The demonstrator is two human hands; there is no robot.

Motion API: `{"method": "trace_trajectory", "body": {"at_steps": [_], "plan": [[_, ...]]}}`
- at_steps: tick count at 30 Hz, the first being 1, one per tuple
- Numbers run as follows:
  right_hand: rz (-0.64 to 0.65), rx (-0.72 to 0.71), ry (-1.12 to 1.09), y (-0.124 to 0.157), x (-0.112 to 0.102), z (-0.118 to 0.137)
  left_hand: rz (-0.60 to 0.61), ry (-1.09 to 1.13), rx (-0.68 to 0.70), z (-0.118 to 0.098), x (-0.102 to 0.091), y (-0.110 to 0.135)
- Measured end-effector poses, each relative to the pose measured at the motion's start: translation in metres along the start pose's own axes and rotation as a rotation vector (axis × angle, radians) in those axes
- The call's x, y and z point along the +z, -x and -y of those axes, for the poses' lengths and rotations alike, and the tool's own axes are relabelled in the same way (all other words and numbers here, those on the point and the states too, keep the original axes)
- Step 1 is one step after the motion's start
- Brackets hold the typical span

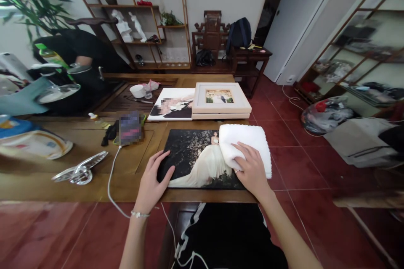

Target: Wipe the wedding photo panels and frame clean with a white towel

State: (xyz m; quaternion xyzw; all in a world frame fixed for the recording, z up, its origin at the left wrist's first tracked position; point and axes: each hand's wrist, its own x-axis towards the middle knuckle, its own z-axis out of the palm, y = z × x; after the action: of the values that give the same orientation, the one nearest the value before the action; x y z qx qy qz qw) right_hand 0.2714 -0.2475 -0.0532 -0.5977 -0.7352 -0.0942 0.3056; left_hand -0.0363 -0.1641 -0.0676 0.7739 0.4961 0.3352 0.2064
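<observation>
A dark wedding photo panel, printed with a figure in a long white gown, lies flat at the front edge of the wooden table. My left hand rests on its left edge, thumb and fingers spread apart. On the panel's right side my right hand grips a white towel and presses it against the surface. The towel covers the panel's right part and hangs past its right edge.
Behind the panel lie another photo panel and a stacked pale picture frame. To the left are a corded phone-like object, a silver metal tool and a blue-white bag. A person sits across the table.
</observation>
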Motion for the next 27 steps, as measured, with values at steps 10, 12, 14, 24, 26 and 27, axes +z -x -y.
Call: {"method": "trace_trajectory", "body": {"at_steps": [10, 12, 14, 24, 26, 27], "plan": [[-0.010, 0.068, -0.006, 0.001, -0.003, 0.004, 0.106, 0.026, 0.233, -0.003, -0.002, -0.024], [-0.005, 0.069, -0.010, 0.001, -0.003, 0.004, 0.132, 0.055, 0.276, -0.005, -0.003, -0.025], [-0.011, 0.069, -0.009, 0.002, -0.003, 0.004, 0.170, 0.093, 0.290, -0.006, -0.003, -0.027], [-0.102, 0.030, 0.096, -0.015, -0.008, -0.011, 0.179, 0.095, 0.234, -0.001, 0.005, -0.035], [-0.080, 0.018, 0.113, -0.026, -0.005, -0.019, 0.172, 0.085, 0.245, -0.001, 0.008, -0.035], [-0.045, 0.011, 0.118, -0.030, -0.002, -0.022, 0.166, 0.087, 0.244, -0.001, 0.009, -0.034]]}}
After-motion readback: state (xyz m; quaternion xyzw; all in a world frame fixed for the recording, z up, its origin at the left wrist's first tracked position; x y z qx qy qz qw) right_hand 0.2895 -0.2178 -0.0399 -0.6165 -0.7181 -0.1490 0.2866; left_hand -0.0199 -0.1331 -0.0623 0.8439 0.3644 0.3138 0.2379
